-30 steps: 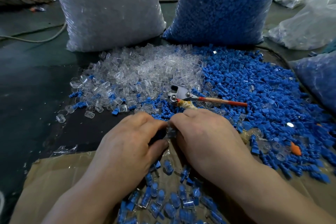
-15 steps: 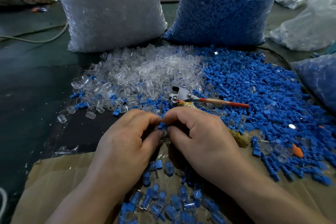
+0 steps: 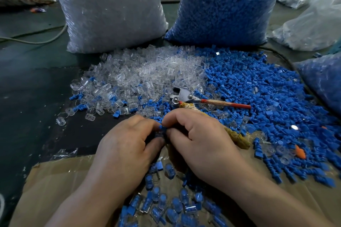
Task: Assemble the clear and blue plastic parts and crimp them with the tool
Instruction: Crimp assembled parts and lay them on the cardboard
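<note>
Dark table (image 3: pixel 33 86) heaped with loose parts: fingers (image 3: pixel 147 124) of left hand (image 3: pixel 127 145) and right hand (image 3: pixel 199 143) pinch a blue part (image 3: pixel 160 127) between them, probably seating it in a clear piece, which is hidden. Just beyond, the tool (image 3: pixel 186 96) lies within reach for crimping. Finished pieces (image 3: pixel 166 206) sit on cardboard (image 3: pixel 51 180) underneath.
</note>
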